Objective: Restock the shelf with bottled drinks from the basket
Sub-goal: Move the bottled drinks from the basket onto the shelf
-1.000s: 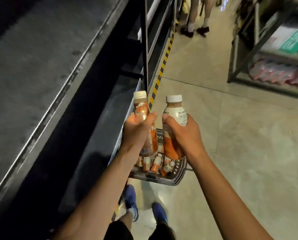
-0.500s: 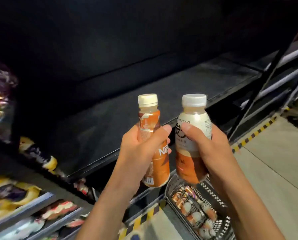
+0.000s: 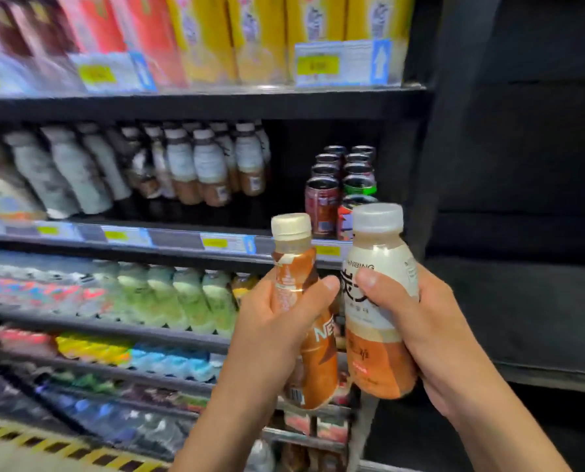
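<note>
I see two bottles upright, side by side before the shelf: slim orange bottle, cream cap; wider white-and-orange bottle, white cap.

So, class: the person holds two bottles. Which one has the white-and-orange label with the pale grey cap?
The wider bottle in the right hand. The left hand holds a slimmer orange-brown bottle with a cream cap.

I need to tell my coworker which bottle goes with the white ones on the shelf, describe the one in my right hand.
In front of the drinks shelf, the right hand holds the wider bottle. It has a white cap and white upper label over an orange base, unlike the slimmer all-orange bottle beside it.
</note>
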The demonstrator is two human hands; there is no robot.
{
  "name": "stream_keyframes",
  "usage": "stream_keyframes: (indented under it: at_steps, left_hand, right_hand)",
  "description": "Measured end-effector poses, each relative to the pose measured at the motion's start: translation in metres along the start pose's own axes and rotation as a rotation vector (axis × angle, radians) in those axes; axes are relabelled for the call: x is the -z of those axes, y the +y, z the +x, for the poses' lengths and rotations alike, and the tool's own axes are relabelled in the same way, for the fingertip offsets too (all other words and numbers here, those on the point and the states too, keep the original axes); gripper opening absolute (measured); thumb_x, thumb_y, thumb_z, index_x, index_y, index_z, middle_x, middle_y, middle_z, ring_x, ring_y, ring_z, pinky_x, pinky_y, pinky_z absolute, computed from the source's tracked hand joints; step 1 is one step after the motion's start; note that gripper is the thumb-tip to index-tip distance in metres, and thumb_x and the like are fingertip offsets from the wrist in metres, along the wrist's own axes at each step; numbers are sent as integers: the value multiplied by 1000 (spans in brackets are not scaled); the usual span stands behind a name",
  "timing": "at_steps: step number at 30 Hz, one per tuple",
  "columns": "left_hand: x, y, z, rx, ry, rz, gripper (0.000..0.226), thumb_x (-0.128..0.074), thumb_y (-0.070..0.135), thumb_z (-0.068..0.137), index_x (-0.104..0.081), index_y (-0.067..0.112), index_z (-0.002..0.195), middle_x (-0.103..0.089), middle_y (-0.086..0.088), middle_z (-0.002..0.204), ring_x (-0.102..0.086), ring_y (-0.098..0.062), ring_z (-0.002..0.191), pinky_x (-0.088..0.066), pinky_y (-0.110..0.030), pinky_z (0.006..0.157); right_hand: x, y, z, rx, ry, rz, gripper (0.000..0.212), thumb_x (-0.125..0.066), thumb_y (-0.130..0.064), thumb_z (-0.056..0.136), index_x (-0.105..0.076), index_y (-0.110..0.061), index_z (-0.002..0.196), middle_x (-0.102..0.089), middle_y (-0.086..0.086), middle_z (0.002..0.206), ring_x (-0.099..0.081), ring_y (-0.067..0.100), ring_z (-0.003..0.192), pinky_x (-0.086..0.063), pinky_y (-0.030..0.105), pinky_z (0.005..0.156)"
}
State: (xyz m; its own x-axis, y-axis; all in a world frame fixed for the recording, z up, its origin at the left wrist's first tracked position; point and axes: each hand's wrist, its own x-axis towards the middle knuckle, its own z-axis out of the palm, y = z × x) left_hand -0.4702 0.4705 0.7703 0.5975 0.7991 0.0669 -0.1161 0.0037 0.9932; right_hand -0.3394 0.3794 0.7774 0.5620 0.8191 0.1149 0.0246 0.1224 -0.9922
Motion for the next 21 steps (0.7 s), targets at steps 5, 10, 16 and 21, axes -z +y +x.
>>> stream_keyframes:
  at_steps: [5,10,16,21]
  left_hand:
    - [111,28,7,-47,95,-2,22,-74,37,77,-64,18,80,-63,-13,76,-62,-22,69,-51,-35,66]
    - [207,47,29,-60,175,-23,21,-78,33,80,-65,17,84,-66,-14,78,-63,-25,68,-51,-36,65]
    - [281,53,74,-29,98,-39,21,-76,33,81,-61,18,84,-67,-12,79,-67,-25,67,-56,-33,63]
    - [306,50,121,22,51,-55,24,-78,35,79,-60,20,85,-66,-15,82,-66,-27,70,-56,-35,65]
  right_hand:
    - [-115,-5,27,21,-97,6,57,-74,-59,57,-72,-20,98,-76,11,91,-73,28,80,-55,52,76]
    - [-203,-6,53,62,-122,-10,54,-73,-62,54,-72,-29,97,-76,7,92,-72,27,83,-54,50,73]
    - [-262,2,88,43,-48,-23,38,-81,-56,67,-71,-28,91,-74,8,82,-69,21,71,-53,37,61]
    - [-276,3,121,-10,48,-50,50,-73,-57,58,-72,-24,95,-75,9,87,-70,21,74,-55,40,67]
